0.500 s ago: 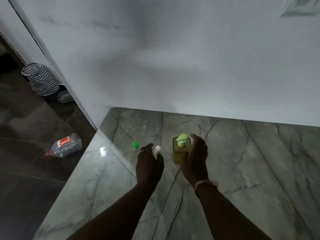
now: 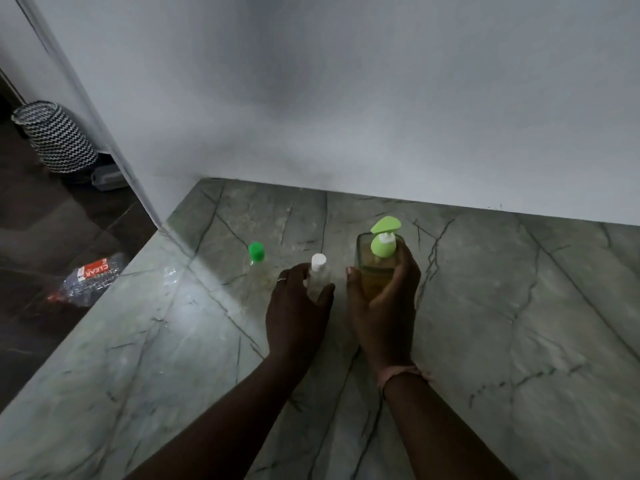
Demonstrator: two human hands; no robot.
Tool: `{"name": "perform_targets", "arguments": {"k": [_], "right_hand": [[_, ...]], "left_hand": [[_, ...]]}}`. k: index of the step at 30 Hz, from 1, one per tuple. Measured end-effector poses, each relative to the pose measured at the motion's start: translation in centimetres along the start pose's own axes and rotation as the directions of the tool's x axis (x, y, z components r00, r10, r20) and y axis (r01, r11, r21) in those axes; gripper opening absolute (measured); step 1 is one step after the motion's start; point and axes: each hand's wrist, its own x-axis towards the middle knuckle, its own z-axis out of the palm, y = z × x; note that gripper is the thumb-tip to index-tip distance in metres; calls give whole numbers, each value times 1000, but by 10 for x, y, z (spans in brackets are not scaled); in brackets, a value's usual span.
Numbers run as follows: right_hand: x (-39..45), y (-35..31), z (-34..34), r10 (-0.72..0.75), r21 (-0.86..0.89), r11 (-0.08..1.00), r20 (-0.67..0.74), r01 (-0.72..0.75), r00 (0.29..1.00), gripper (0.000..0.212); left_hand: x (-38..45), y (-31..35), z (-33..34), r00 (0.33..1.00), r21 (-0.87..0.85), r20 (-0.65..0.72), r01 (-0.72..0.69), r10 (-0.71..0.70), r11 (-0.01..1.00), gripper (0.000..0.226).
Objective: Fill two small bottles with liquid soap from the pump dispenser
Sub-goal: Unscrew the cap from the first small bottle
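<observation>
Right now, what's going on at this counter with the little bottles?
A person is getting ready to fill small bottles with soap. The right hand grips the soap dispenser with the green pump, standing on the stone counter. The left hand curls around the white-capped bottle beside it. The green-capped bottle stands untouched to the left. Both caps are on, so no filling has begun.

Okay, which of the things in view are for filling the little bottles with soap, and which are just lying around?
For the job: pump dispenser, white-capped bottle, green-capped bottle.
Lying about: crushed plastic bottle on the floor, zigzag basket.
</observation>
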Motion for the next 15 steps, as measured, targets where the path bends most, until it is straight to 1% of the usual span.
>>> {"name": "perform_targets", "arguments": {"k": [3, 5, 8, 10, 15], "right_hand": [[-3, 7, 7, -15, -43, 999, -59, 12, 998, 81], [-4, 11, 9, -51, -68, 997, -91, 45, 995, 81], [-4, 15, 10, -65, -80, 995, -137, 55, 988, 80], [-11, 15, 10, -71, -77, 995, -163, 59, 984, 79], [-35, 3, 0, -48, -65, 997, -160, 38, 986, 75]], "left_hand": [[2, -8, 1, 999, -8, 4, -40, 40, 999, 48], [4, -12, 0, 997, -5, 7, -75, 75, 997, 45], [9, -14, -4, 991, 32, 12, -134, 134, 990, 39], [8, -15, -8, 989, 23, 7, -145, 145, 989, 36], [-21, -20, -20, 989, -47, -17, -149, 148, 988, 38]]}}
